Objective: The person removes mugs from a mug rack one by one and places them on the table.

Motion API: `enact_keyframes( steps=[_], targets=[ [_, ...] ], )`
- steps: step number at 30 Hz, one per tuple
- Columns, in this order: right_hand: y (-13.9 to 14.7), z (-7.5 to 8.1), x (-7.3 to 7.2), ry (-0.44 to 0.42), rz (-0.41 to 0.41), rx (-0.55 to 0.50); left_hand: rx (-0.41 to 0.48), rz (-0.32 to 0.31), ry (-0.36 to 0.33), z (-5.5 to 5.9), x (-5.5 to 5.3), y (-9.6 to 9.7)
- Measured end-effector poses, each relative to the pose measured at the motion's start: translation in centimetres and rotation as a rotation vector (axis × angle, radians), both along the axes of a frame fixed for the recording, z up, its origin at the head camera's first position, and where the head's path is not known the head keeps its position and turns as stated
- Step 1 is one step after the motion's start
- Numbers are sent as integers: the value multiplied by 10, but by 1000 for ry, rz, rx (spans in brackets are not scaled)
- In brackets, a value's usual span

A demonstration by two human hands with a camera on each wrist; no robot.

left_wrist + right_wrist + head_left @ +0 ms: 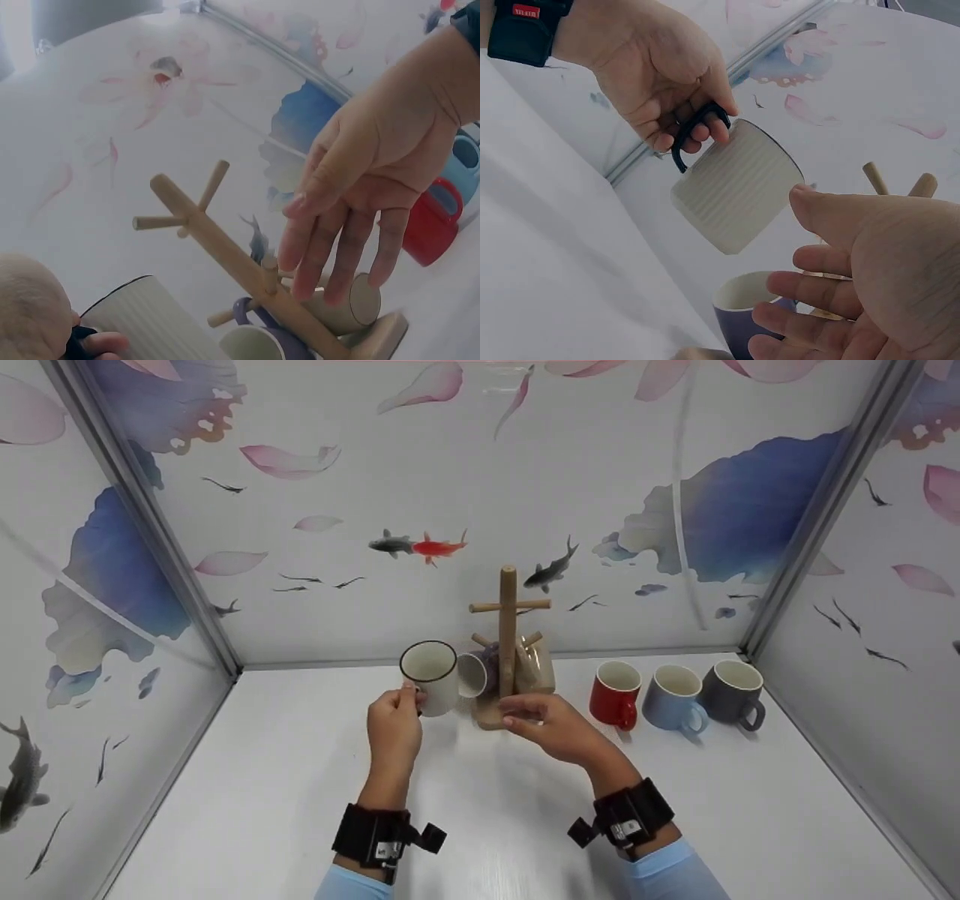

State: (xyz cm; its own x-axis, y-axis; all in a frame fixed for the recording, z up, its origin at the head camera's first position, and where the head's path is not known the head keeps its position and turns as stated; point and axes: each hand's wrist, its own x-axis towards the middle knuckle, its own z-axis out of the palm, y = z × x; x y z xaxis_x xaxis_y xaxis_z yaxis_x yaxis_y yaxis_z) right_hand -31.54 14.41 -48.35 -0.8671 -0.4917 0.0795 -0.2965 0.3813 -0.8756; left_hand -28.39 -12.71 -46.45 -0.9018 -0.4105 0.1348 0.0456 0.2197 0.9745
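Note:
My left hand (394, 727) grips the black handle (694, 135) of a ribbed white mug (441, 694) with a dark rim, held upright to the left of a wooden mug tree (508, 637). In the right wrist view the curled fingers show round that handle. My right hand (555, 727) is at the front of the tree near its base (491, 714), fingers extended and loosely spread, with nothing in them. A purple mug (274, 337) hangs sideways on a lower left peg. A beige mug (341, 307) hangs on the right side, partly behind the post and my right hand.
To the right of the tree stand a red mug (615, 694), a light blue mug (671, 697) and a dark grey mug (733, 691), in a row on the white table (300, 787). Patterned panels (337, 510) with metal edges wall in the back and both sides.

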Motion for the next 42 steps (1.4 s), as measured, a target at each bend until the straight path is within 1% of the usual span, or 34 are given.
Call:
enact_keyframes(
  steps=[3, 6, 9, 13, 16, 21, 24, 28, 32, 37, 42],
  targets=[
    [-9, -3, 2, -15, 3, 3, -20, 49, -21, -10, -7, -7],
    [-17, -8, 5, -23, 6, 2, -9, 81, -38, -20, -13, -12],
    [-25, -15, 6, 1, 26, -8, 22, 99, -51, -28, -17, -17],
    [-36, -24, 7, -6, 55, -24, 60, 120, -66, -39, -23, -21],
    [-41, -30, 8, -37, 70, -31, 65, 135, -68, -47, -27, -23],
    [-46, -39, 7, -34, 93, -48, 65, 150, -69, -59, -32, -23],
    [-46, -41, 6, -34, 100, -55, 67, 158, -75, -63, -33, -23],
    [-49, -43, 6, -53, 90, -71, 76, 164, -82, -67, -34, -24],
    [-56, -48, 9, -62, 88, -85, 88, 154, -89, -69, -32, -25],
    [-63, -54, 12, -55, 77, -73, 72, 157, -80, -74, -34, -25],
    [-66, -57, 12, -40, 97, -69, 57, 151, -86, -77, -34, -26]
  ],
)
